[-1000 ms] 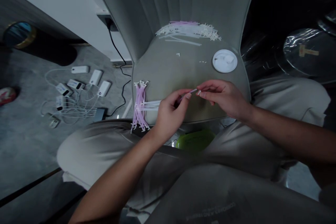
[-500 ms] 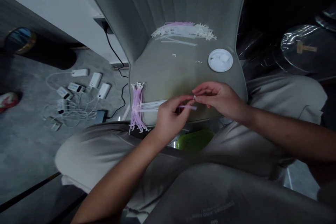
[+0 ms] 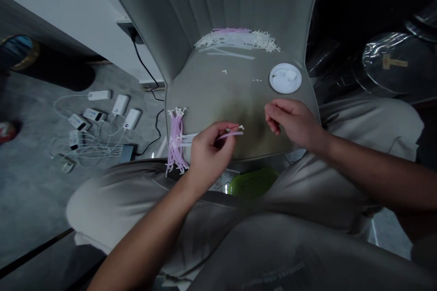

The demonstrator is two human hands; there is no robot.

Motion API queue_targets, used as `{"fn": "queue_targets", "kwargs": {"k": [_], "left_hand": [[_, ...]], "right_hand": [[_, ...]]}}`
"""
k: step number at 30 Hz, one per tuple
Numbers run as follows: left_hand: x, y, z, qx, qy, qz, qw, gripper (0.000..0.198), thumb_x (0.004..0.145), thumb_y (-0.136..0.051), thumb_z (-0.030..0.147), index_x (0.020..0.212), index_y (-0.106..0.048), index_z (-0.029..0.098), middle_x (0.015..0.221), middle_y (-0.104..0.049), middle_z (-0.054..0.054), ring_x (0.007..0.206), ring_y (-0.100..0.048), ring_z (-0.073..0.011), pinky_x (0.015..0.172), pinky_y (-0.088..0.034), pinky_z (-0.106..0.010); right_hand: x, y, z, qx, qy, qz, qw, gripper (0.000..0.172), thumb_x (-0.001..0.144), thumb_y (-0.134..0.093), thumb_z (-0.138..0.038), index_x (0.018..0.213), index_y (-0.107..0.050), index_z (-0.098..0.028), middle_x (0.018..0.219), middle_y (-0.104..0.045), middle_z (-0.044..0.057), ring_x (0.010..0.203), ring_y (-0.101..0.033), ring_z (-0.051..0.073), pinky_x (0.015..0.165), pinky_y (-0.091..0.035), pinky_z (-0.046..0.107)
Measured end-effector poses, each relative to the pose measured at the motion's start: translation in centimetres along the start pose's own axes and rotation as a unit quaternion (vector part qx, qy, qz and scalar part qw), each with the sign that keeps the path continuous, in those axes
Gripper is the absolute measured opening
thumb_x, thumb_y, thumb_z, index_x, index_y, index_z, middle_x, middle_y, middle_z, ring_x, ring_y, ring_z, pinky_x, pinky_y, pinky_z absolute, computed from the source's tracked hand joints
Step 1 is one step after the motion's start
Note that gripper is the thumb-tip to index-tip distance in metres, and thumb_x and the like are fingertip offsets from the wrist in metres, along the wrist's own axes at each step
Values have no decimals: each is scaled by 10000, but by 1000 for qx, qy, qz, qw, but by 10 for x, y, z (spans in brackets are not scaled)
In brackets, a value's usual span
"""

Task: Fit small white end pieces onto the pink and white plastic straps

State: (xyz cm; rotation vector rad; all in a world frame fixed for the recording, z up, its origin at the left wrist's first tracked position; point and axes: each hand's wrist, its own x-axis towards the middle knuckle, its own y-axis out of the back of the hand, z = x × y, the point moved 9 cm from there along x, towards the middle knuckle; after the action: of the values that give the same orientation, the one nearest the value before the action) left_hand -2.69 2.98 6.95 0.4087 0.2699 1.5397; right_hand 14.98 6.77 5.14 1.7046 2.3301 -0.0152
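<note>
My left hand [image 3: 207, 154] pinches a thin pink stick with a small white tip [image 3: 235, 133] over the front of a grey chair seat [image 3: 232, 100]. My right hand [image 3: 293, 122] hovers a little to the right with fingers loosely curled and apart from the stick; nothing shows in it. A bundle of pink and white tipped sticks [image 3: 176, 141] lies at the seat's front left edge, just left of my left hand. A larger pile of white and pink sticks [image 3: 235, 40] lies at the back of the seat.
A round white lid [image 3: 285, 78] with small pieces sits at the seat's right. Tiny white bits [image 3: 224, 72] dot the seat. A green container [image 3: 252, 182] sits below between my knees. White chargers and cables [image 3: 99, 122] lie on the floor left.
The hands were together at the stick's end; my right hand has now pulled away to the right, and my left hand has drawn the stick back toward the left.
</note>
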Motion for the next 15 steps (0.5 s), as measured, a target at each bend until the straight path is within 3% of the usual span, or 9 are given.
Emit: {"fn": "queue_targets", "kwargs": {"k": [5,10,15], "left_hand": [[0,7,3,8,-8,4,1000,146,866,-637,295,916,-706,176,566,-488,51,498,-391,-53,468,-328,-172],[-2,11,-4,-19,17,7,1000,149,863,-643,292,937,-713,183,642,-581,26,550,-458,-57,509,-374,-167],[0,13,-3,-21,12,12,1000,145,849,-659,293,904,-715,172,565,-512,52,506,-417,-43,474,-338,-146]], "right_hand": [[-3,3,2,-61,7,13,998,516,952,-432,-515,550,-387,-195,494,-368,-45,457,-344,69,472,-275,264],[-5,-5,14,-35,-10,-23,999,417,965,-435,-462,647,-461,-193,551,-441,-44,493,-410,72,467,-327,230],[-7,-15,18,-18,3,-79,997,293,987,-384,-311,763,-519,-178,660,-547,-29,518,-474,66,500,-397,208]]}}
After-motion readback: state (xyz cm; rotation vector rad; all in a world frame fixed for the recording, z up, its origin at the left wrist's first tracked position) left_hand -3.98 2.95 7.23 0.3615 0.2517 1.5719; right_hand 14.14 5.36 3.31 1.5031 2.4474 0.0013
